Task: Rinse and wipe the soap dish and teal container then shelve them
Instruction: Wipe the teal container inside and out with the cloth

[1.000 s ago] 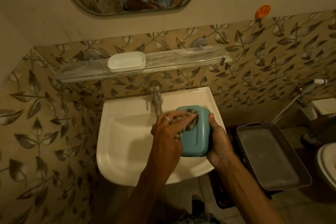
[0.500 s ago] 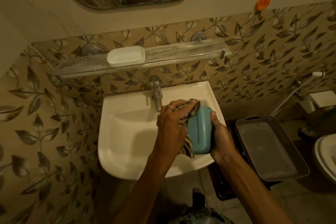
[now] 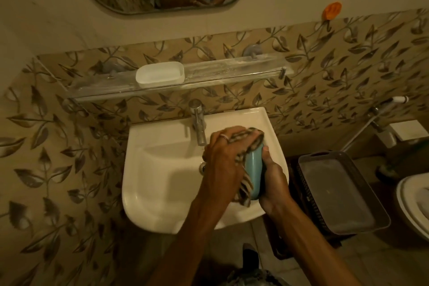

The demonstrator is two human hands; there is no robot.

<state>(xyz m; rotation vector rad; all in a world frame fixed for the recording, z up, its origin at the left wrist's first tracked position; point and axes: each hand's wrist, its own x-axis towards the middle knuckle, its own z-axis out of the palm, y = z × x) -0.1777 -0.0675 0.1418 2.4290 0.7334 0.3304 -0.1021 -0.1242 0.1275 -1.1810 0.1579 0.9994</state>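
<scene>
Over the sink's (image 3: 162, 183) 3 o'clock side, the right hand (image 3: 275, 181) is gripping the container (image 3: 254, 169) on edge, fingers curled round it. The left hand (image 3: 221, 165) is clutching a cloth (image 3: 246, 187) against it, seemingly wrapping its top. The soap dish (image 3: 160, 74) is sitting on the shelf (image 3: 232, 66), at 12 o'clock.

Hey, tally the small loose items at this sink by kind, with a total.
Soap dish: 1, white, on the glass shelf.
Teal container: 1, in the right hand.
Striped cloth: 1, in the left hand.
Total: 3.
</scene>
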